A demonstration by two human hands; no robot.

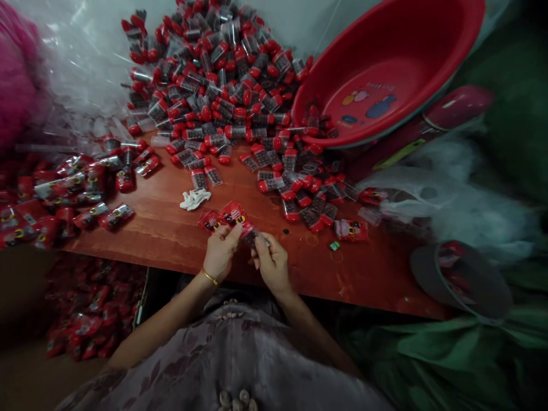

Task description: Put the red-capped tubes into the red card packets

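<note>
At the table's front edge, my left hand (221, 251) pinches a small red printed packet (233, 212). My right hand (273, 261) has its fingers closed around a small clear tube with dark contents (252, 236), whose far end meets the packet. Whether the tube's end is inside the packet, I cannot tell. Another red printed packet (208, 221) lies flat just beyond my left hand. A crumpled white tissue (195, 198) rests a little farther off. The fingertips of my right hand are partly hidden.
Clear tubes with red caps (205, 97) form a large pile at the back. A red basin (385, 63) tilts at the back right. Filled red packets (92, 182) crowd the left; a grey container (471, 279) stands at the right edge. More red packets (92, 311) lie below, left.
</note>
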